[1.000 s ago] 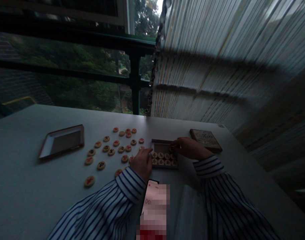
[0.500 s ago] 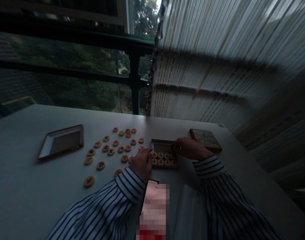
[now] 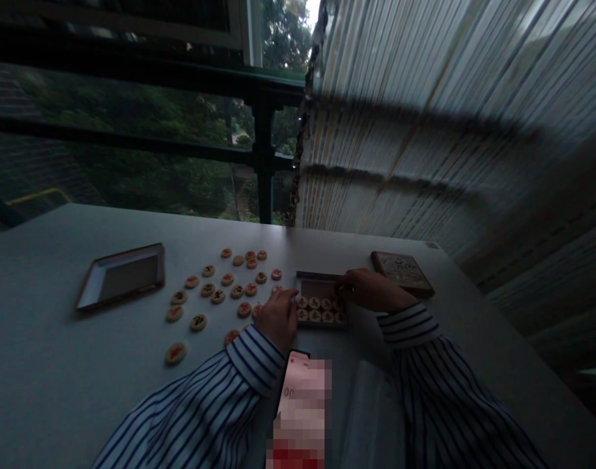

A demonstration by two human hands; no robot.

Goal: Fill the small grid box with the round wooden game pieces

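A shallow open box [image 3: 318, 275] holds two rows of round wooden xiangqi pieces [image 3: 314, 316] with dark characters; its far part shows bare floor. My left hand [image 3: 278, 318] is closed at the box's left side, fingertips on the rim. At the right side, my right hand [image 3: 370, 290] has its fingers curled and pressed together over the rim and the end of the upper row; what lies between them is hidden. Loose xiangqi pieces [image 3: 237, 291], some with red and some with dark characters, are scattered to the left, a few partly behind my left hand.
An open box lid [image 3: 161, 264] lies on the white table [image 3: 107, 365] at the left. A flat patterned box [image 3: 402, 272] sits at the back right. Between my forearms is a lit phone [image 3: 298, 378], with clear plastic [image 3: 370, 410] beside it. A striped curtain [image 3: 385, 130] hangs beyond.
Both hands keep nearly the same place at the box, and the pieces in it look unchanged. Only a slight shift of the whole view shows.
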